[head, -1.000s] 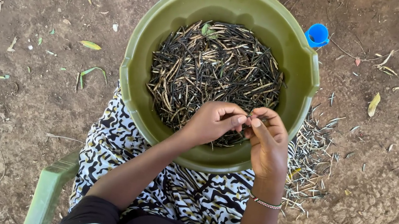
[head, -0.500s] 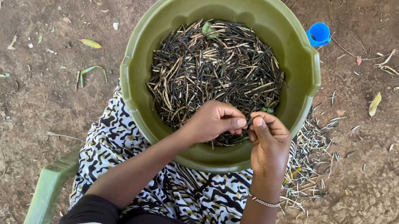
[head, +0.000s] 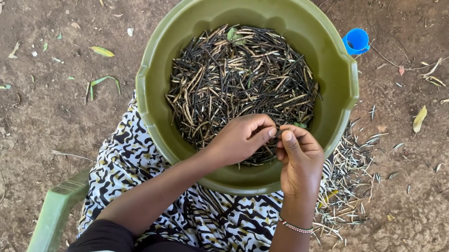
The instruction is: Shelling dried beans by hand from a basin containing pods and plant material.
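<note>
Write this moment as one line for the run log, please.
left hand: pinching thin dark dried pod | right hand: pinching same pod | below: round olive-green plastic basin

The left hand [head: 243,139] and right hand [head: 300,159] meet fingertip to fingertip, and whatever they pinch is too small to tell. The hands cover some pods [head: 242,82] in the basin [head: 191,29]. The basin hides part of the cup [head: 357,41]. The bottom edge cuts off the chair [head: 53,219].

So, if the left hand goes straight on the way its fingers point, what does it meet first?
The left hand points right, so it would most likely meet the fingers of the right hand first; they look nearly touching, above the pods.
</note>
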